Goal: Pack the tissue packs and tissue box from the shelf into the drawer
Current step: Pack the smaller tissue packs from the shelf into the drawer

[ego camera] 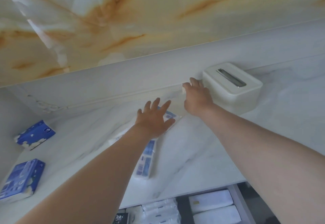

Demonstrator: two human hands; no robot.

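Marbled white shelf (219, 144), with an open drawer (241, 204) under its front edge at 5 o'clock, white tissue packs inside. On the shelf: cream tissue box (233, 86), rounded corners, dark slot in the lid, at 2 o'clock; long white pack (146, 162) with blue print, at centre; blue pack (35, 134) at 9 o'clock; second blue pack (21, 178) at 8 o'clock. Left hand (154, 118), fingers straight and spread, over the white pack's far end; right hand (197, 97) at the box's left end, grip impossible to tell.
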